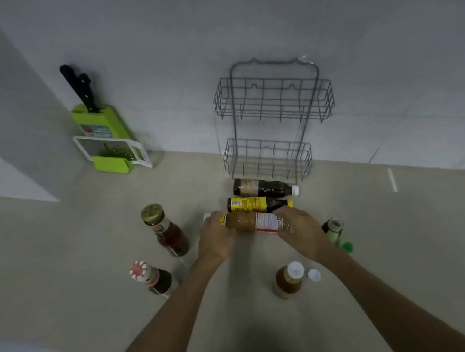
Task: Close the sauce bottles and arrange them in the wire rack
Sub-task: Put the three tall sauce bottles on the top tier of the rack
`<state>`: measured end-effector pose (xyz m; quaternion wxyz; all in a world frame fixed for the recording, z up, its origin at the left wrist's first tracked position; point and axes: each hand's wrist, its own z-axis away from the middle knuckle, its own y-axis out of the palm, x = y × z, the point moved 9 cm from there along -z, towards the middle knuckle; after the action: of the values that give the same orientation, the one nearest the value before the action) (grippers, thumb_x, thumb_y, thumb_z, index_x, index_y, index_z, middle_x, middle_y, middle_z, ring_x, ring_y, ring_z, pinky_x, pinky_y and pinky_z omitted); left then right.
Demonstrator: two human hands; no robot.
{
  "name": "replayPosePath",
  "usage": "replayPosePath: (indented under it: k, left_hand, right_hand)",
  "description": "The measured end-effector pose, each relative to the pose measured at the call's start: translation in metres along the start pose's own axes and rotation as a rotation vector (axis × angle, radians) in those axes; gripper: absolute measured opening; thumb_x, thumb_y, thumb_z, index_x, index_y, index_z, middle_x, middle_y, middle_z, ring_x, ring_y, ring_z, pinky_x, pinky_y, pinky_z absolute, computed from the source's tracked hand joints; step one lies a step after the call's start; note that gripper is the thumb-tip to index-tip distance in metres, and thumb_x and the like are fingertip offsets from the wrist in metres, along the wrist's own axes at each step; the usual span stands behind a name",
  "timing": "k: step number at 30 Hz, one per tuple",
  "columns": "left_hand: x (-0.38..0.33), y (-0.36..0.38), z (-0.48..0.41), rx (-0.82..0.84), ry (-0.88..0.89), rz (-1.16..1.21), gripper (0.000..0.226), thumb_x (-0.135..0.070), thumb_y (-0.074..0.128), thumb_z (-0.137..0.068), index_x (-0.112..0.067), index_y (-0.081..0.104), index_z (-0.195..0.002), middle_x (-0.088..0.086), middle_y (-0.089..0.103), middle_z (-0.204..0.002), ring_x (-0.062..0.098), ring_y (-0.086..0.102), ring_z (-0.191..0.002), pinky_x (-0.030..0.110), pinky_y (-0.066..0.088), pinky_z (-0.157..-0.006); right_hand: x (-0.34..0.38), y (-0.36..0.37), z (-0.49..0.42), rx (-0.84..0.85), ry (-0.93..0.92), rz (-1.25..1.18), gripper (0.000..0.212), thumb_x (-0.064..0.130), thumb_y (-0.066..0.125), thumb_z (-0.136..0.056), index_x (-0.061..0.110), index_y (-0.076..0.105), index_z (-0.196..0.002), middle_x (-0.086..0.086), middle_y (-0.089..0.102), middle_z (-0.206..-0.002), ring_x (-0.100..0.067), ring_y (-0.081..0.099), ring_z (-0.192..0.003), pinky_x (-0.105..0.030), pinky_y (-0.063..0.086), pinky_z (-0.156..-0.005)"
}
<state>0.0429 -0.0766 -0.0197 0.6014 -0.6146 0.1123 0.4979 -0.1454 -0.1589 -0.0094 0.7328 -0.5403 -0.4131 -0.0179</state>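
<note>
I grip the tan bottle (254, 221) sideways, left hand (217, 239) at its cap end. My right hand (302, 230) clasps its base, before the rack (271, 121).

Two bare forearms, no sleeves, watch or rings visible, ending in the left hand (216, 241) and right hand (302, 230), each with bare fingers; a pale garment edge shows at the frame's bottom centre.
</note>
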Motion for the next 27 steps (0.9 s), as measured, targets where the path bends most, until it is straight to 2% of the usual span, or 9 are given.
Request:
replayPosePath:
  k: [3, 7, 10, 13, 16, 19, 22, 25, 27]
  left_hand:
    - [0.008, 0.012, -0.028, 0.042, 0.020, -0.340, 0.043, -0.006, 0.060, -0.086, -0.004, 0.048, -0.127, 0.016, 0.050, -0.131, 0.032, 0.046, -0.123, 0.043, 0.042, -0.101]
    - [0.020, 0.033, -0.048, 0.146, 0.085, -0.762, 0.058, -0.011, 0.062, -0.086, -0.010, 0.036, -0.137, 0.010, 0.040, -0.144, 0.029, 0.033, -0.137, 0.041, 0.027, -0.115]
    - [0.025, 0.035, -0.053, 0.181, 0.096, -0.895, 0.063, -0.009, 0.063, -0.084, -0.012, 0.033, -0.139, 0.009, 0.041, -0.140, 0.028, 0.036, -0.135, 0.048, 0.022, -0.118]
    - [0.026, 0.038, -0.052, 0.249, 0.124, -0.967, 0.058, -0.004, 0.061, -0.084, -0.009, 0.035, -0.136, 0.011, 0.043, -0.137, 0.030, 0.041, -0.130, 0.044, 0.030, -0.113]
    - [0.025, 0.039, -0.045, 0.391, 0.128, -0.891, 0.047, -0.006, 0.058, -0.091, -0.005, 0.037, -0.133, 0.015, 0.046, -0.135, 0.031, 0.045, -0.125, 0.040, 0.043, -0.101]
    - [0.003, 0.025, -0.032, 0.467, 0.133, -0.705, 0.040, -0.021, 0.062, -0.092, -0.005, 0.047, -0.126, 0.014, 0.054, -0.126, 0.031, 0.053, -0.114, 0.038, 0.046, -0.090]
    - [-0.049, 0.000, -0.022, 0.405, 0.198, -0.423, 0.030, -0.035, 0.071, -0.082, -0.010, 0.066, -0.099, 0.006, 0.066, -0.096, 0.024, 0.064, -0.089, 0.031, 0.049, -0.070]
    - [-0.103, -0.040, -0.022, 0.290, 0.260, -0.132, 0.020, -0.054, 0.071, -0.071, -0.035, 0.069, -0.079, -0.016, 0.065, -0.073, -0.001, 0.062, -0.071, 0.009, 0.040, -0.055]
    - [-0.127, -0.061, -0.026, 0.262, 0.259, 0.123, 0.031, -0.068, 0.059, -0.075, -0.042, 0.070, -0.088, -0.023, 0.070, -0.082, -0.011, 0.062, -0.078, 0.010, 0.043, -0.066]
  right_hand:
    - [-0.003, 0.018, -0.017, 0.077, -0.004, 0.082, 0.047, 0.015, 0.063, -0.082, 0.016, 0.052, -0.127, -0.008, 0.060, -0.119, -0.028, 0.055, -0.109, -0.044, 0.049, -0.086]
    - [-0.008, 0.034, -0.028, 0.088, -0.008, 0.211, 0.059, 0.020, 0.065, -0.080, 0.020, 0.044, -0.135, -0.004, 0.050, -0.131, -0.025, 0.045, -0.118, -0.038, 0.043, -0.093]
    - [-0.007, 0.044, -0.035, 0.098, -0.040, 0.321, 0.061, 0.023, 0.067, -0.079, 0.020, 0.043, -0.135, -0.004, 0.049, -0.132, -0.024, 0.044, -0.118, -0.036, 0.038, -0.096]
    - [-0.006, 0.049, -0.039, 0.104, -0.073, 0.393, 0.062, 0.023, 0.068, -0.077, 0.020, 0.044, -0.133, -0.003, 0.049, -0.131, -0.024, 0.043, -0.119, -0.035, 0.036, -0.100]
    - [-0.003, 0.052, -0.039, 0.114, -0.108, 0.467, 0.068, 0.026, 0.071, -0.076, 0.020, 0.041, -0.137, -0.004, 0.046, -0.136, -0.026, 0.041, -0.124, -0.037, 0.032, -0.106]
    - [0.000, 0.054, -0.039, 0.100, -0.104, 0.559, 0.075, 0.035, 0.074, -0.076, 0.019, 0.037, -0.140, -0.007, 0.043, -0.140, -0.029, 0.038, -0.131, -0.041, 0.030, -0.111]
    - [0.002, 0.044, -0.038, 0.053, -0.041, 0.547, 0.066, 0.039, 0.067, -0.083, 0.021, 0.036, -0.139, -0.003, 0.046, -0.138, -0.025, 0.045, -0.126, -0.037, 0.044, -0.098]
    - [0.000, 0.022, -0.034, -0.040, 0.111, 0.235, 0.067, 0.039, 0.072, -0.076, 0.019, 0.043, -0.133, -0.005, 0.060, -0.123, -0.032, 0.061, -0.104, -0.039, 0.051, -0.077]
    - [0.004, -0.004, -0.030, -0.162, 0.162, -0.072, 0.053, 0.036, 0.078, -0.070, 0.019, 0.053, -0.113, -0.005, 0.068, -0.100, -0.032, 0.066, -0.087, -0.037, 0.052, -0.070]
